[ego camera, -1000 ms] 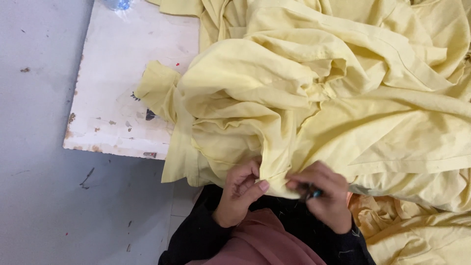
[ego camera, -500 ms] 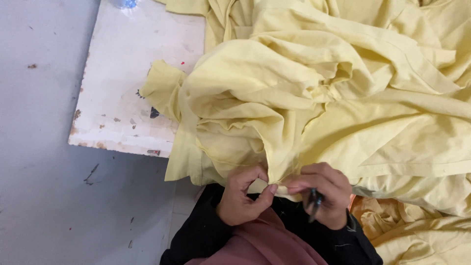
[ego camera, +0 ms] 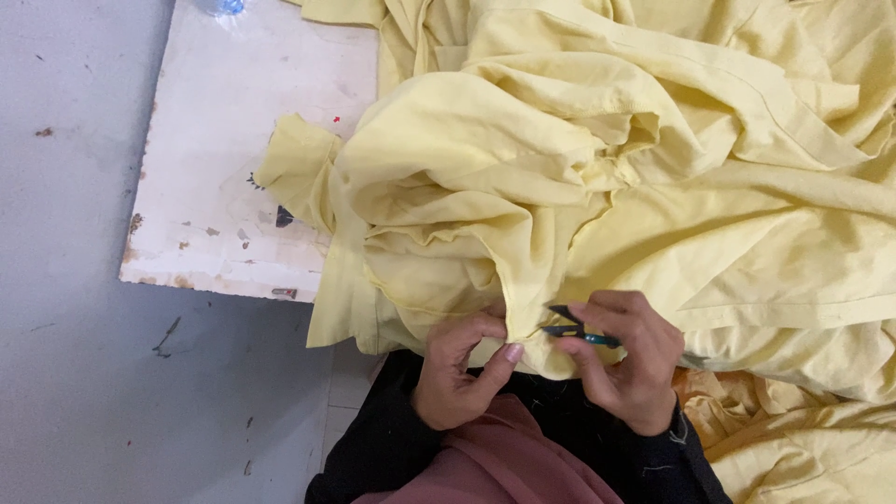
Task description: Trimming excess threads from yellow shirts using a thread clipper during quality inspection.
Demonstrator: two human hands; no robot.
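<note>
A large heap of pale yellow fabric (ego camera: pixel 597 177) covers most of the white table (ego camera: pixel 243 149) and hangs over its near edge. My left hand (ego camera: pixel 457 369) pinches a fold of that fabric at the lower edge, thumb pressed against the cloth. Right beside it, my right hand (ego camera: pixel 625 359) grips small thread snips (ego camera: pixel 574 327) with a teal handle. Their dark blades point left at the pinched fold, close to my left thumb. Both sleeves are black.
More yellow fabric (ego camera: pixel 793 439) lies piled at the lower right, over an orange patch. The table's chipped front edge (ego camera: pixel 215 280) is at the left, with grey floor (ego camera: pixel 84 355) beyond. A clear bottle (ego camera: pixel 222 6) pokes in at the top edge.
The snips have come up from below my right hand, and their blades now point at the fold. My left hand has shifted its pinch on the cloth.
</note>
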